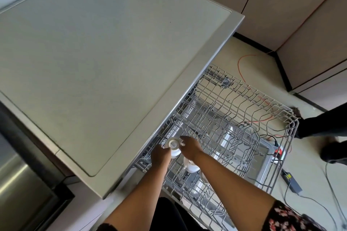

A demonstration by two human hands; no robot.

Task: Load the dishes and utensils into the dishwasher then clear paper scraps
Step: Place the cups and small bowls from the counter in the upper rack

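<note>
White upturned cup hangs over the wire rack, left hand curled round its side, right hand pinching its base.

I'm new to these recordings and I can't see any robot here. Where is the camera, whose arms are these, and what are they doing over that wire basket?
There is no machine here. A person is working with bare hands, and the single camera sits on their head, looking forward and down. The two arms coming in from the bottom are therefore their own.

The wire basket is a dishwasher rack, pulled out from under the grey countertop. The left hand and right hand together hold a white cup, turned bottom-up, at the rack's near corner by the counter. A second white cup sits in the rack under the right wrist.

On the floor lie an orange cable and a dark power brick. The dark legs at the right belong to someone else.
</note>
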